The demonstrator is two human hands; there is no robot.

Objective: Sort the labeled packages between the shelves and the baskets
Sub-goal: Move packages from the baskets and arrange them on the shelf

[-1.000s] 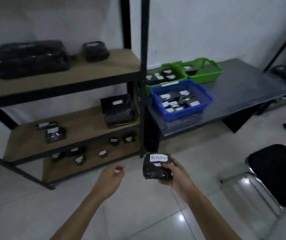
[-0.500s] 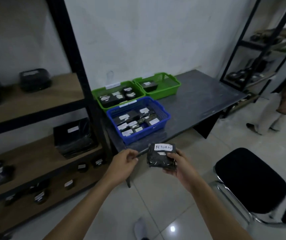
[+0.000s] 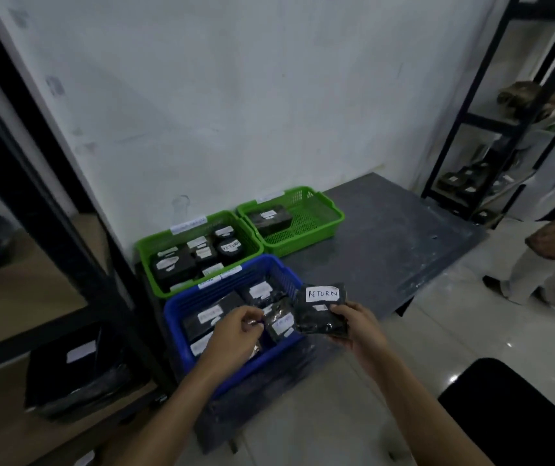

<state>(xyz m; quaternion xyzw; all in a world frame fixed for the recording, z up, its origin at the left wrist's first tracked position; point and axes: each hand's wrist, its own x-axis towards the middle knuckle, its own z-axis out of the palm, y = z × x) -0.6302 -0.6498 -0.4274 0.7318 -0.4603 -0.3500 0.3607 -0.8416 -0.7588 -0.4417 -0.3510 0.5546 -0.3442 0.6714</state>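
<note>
View from the head cam, only one here. Black package marked RETURN (image 3: 319, 311) gripped in right hand (image 3: 358, 326), fingers wrapped under it and thumb on top, hovering just over the right rim of the blue basket (image 3: 172, 331) on the tabletop (image 3: 387, 243). Left hand (image 3: 235, 334) over that same basket, fingers curled, tips bunched at the edge of a small package (image 3: 281, 324) inside; honestly can't tell if pinching or just touching.

Progress-wise, looks about midway. Several labeled ones already in the blue basket, more in the green basket (image 3: 146, 264) right behind it, one of them also marked RETURN. Just one in the second green basket (image 3: 319, 216), behind and to the right. Left of the blue basket, shelf (image 3: 17, 297) with at least one labeled package (image 3: 77, 375) on it, so probably more sorting left.
</note>
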